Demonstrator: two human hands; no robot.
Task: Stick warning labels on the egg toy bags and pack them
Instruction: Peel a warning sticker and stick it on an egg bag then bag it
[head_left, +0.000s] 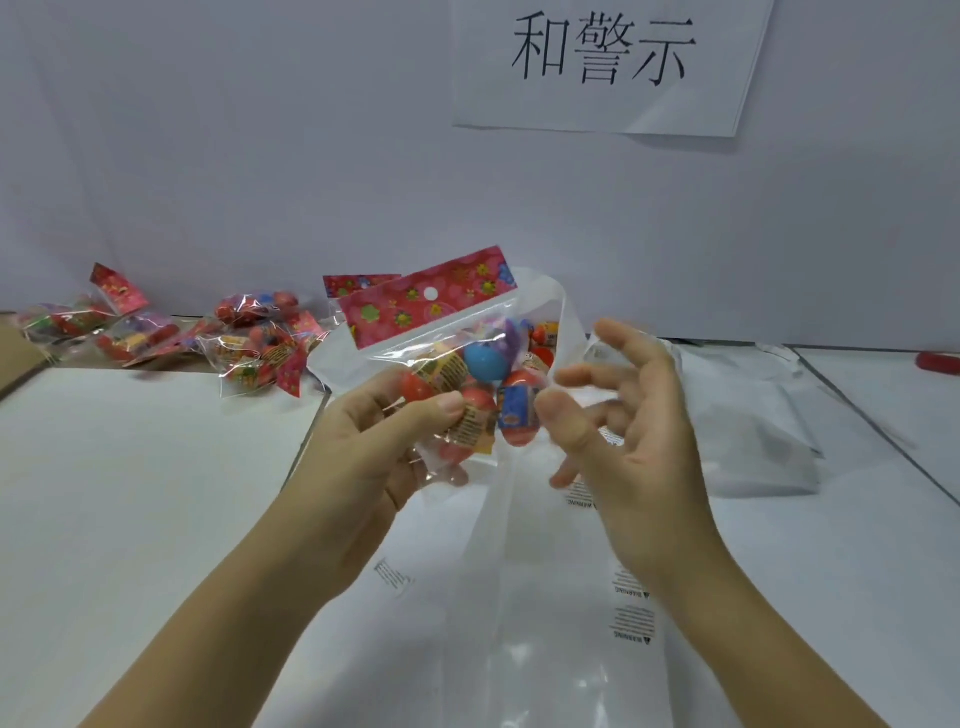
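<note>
"While both your hands are up over the worktop (130, 467), which one has the egg toy bag (457, 374)?"

"My left grip (374, 447) has it. The thumb presses on the front of the clear film and the fingers curl behind the lower left corner. The bag hangs clear of the worktop and is tilted, with its pink flowered header card (431, 301) uppermost. Inside are red eggs and one blue one."

"And the other hand?"

"My right grip (639, 441) is just beside the bag's right edge. Its fingers are spread and loosely bent, and it holds nothing I can make out. It is blurred, so I cannot tell whether the fingertips touch the film."

"What stands behind the bag?"

"A frosted poly bag (566, 322), mouth upward, with more eggs showing through it."

"Where are the labels?"

"The warning labels (631, 629) lie in a column on glossy film near me, beside my right forearm, and they read upside down from here. A lone label (392, 574) lies by my left forearm."

"Anything else?"

"A pile of egg toy bags (249, 348) sits at the far left by the wall. Flat frosted bags (753, 415) lie to the right, and a paper sign (602, 52) hangs on the wall above."
</note>
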